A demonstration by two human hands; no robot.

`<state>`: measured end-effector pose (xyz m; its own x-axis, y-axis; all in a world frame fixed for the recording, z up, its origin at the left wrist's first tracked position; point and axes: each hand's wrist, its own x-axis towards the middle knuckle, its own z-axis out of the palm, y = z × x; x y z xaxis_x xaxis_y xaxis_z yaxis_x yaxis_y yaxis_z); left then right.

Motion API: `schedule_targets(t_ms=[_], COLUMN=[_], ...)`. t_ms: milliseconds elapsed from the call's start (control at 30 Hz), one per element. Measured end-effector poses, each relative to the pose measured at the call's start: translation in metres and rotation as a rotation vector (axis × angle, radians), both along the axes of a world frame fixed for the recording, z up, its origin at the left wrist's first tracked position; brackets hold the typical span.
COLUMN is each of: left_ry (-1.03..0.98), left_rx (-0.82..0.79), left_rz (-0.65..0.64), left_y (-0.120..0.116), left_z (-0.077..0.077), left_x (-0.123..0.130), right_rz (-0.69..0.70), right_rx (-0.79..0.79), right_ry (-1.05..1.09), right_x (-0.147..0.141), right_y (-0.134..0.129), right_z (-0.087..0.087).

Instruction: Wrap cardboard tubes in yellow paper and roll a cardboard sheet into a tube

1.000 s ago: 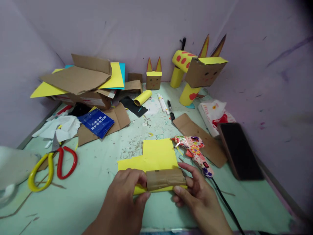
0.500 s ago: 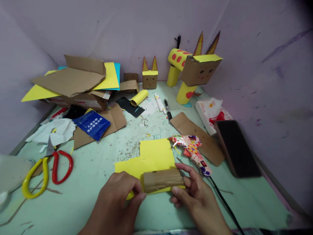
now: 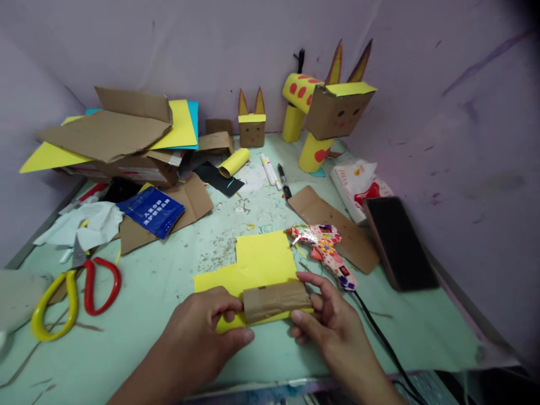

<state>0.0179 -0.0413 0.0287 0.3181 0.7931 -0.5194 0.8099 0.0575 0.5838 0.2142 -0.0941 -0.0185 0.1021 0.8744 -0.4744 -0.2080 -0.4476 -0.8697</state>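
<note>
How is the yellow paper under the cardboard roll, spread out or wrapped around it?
Mostly spread out: the yellow paper lies flat beyond the cardboard roll, whose brown top is uncovered.

The right hand (image 3: 318, 312) covers most of the right end of the cardboard tube (image 3: 276, 302), so I can't tell if that end is open. The tube hides a strip of the yellow paper (image 3: 265, 256) under it, and the left hand (image 3: 215, 323), on the tube's left, blocks a bit more. No idea if those left fingertips actually touch the tube. Both forearms (image 3: 145, 365) get chopped off at the bottom, nearer than the tube. Way left of the tube, some white thing (image 3: 19, 301) is cut by the edge, can't tell what. Specks (image 3: 219, 253) just beyond the tube are too tiny to make out.
</note>
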Motion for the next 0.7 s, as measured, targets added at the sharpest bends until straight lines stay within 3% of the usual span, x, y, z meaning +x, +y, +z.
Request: schedule_targets(t_ms=[167,433,700], left_ry=[-0.046,-0.048,-0.026], left_rx=[-0.008,-0.02,0.034], left_rz=[-0.041,0.061,0.006], left_y=[-0.002,-0.001,-0.004], left_z=[-0.001,-0.01,-0.009], left_x=[0.0,0.004,0.005], right_rz=[0.029,0.044,0.032], right_rx=[0.008,0.019,-0.001], right_ry=[0.005,-0.004,-0.003], right_x=[0.002,0.003,0.002], right_y=[-0.001,-0.001,0.001], right_z=[-0.001,-0.005,-0.003])
